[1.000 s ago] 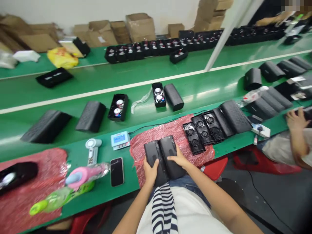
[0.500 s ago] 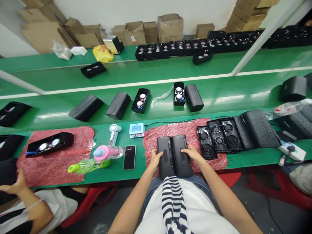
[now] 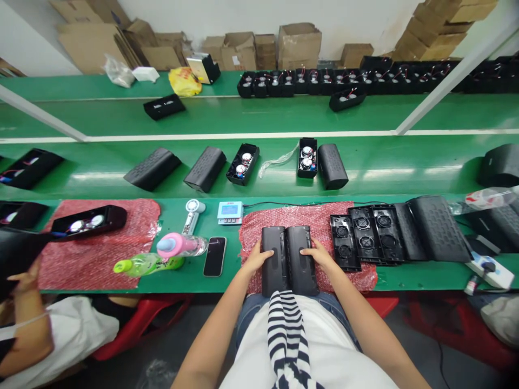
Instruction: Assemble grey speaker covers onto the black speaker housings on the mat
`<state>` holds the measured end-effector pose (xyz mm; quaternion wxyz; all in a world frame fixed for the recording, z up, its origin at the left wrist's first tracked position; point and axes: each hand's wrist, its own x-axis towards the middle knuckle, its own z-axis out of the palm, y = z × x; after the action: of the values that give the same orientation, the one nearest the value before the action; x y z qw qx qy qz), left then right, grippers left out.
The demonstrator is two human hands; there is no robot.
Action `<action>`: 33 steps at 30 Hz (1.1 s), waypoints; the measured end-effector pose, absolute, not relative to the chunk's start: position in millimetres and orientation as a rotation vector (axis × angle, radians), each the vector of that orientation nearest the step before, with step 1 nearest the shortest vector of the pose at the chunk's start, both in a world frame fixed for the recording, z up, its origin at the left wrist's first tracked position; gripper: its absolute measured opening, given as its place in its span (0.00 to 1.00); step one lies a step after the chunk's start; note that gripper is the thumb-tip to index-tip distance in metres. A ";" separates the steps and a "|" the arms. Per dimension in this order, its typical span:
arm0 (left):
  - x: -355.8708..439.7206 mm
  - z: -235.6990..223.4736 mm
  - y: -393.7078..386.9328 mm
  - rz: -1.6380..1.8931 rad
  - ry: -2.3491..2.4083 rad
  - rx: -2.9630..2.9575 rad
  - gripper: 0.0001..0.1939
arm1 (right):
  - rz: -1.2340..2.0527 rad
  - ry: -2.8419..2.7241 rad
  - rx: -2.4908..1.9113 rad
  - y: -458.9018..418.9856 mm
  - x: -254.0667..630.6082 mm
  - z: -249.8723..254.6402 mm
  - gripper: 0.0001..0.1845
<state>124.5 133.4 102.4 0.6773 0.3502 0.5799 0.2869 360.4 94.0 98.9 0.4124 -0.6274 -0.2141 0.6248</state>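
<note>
Two black speaker housings lie side by side at the bench's front edge, on red bubble wrap [image 3: 251,227]. My left hand [image 3: 256,260] grips the left speaker housing [image 3: 274,270] by its outer side, thumb on top. Around the outer side of the right speaker housing [image 3: 302,270] my right hand [image 3: 321,254] is closed, its thumb also on top. The fingers under both outer edges are partly hidden. To the right, black panels with round openings [image 3: 367,237] overlap in a row, beside a patterned black cover [image 3: 438,229].
Left of me are a phone [image 3: 214,256], a pink-capped bottle [image 3: 180,246], a green bottle [image 3: 148,265], a small fan [image 3: 192,216] and a blue-screened device [image 3: 230,213]. Open speaker boxes [image 3: 243,165] lie on the green conveyor [image 3: 377,156]. A co-worker's hand [image 3: 26,278] holds a black housing.
The view has shifted slightly. My hands keep their hold on the two housings. At the left, the co-worker's black housing has been raised and tilted.
</note>
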 end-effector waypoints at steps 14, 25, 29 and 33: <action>125.5 107.6 139.0 0.544 1.340 0.799 0.36 | 1.659 -0.809 -1.445 86.6 373.4 96.4 0.41; 123.6 106.1 140.0 0.566 1.324 0.829 0.34 | 1.584 -0.946 -1.519 91.4 369.2 97.1 0.36; 124.7 108.3 140.8 0.551 1.335 0.845 0.33 | 1.618 -0.927 -1.496 92.1 370.1 96.5 0.35; 126.3 109.8 143.7 0.521 1.386 0.920 0.31 | 1.607 -0.925 -1.516 93.5 369.4 97.6 0.35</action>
<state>126.3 143.7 109.8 0.6436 0.4041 0.6084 0.2289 369.4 93.5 97.6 0.3648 -0.5892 -0.3595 0.6249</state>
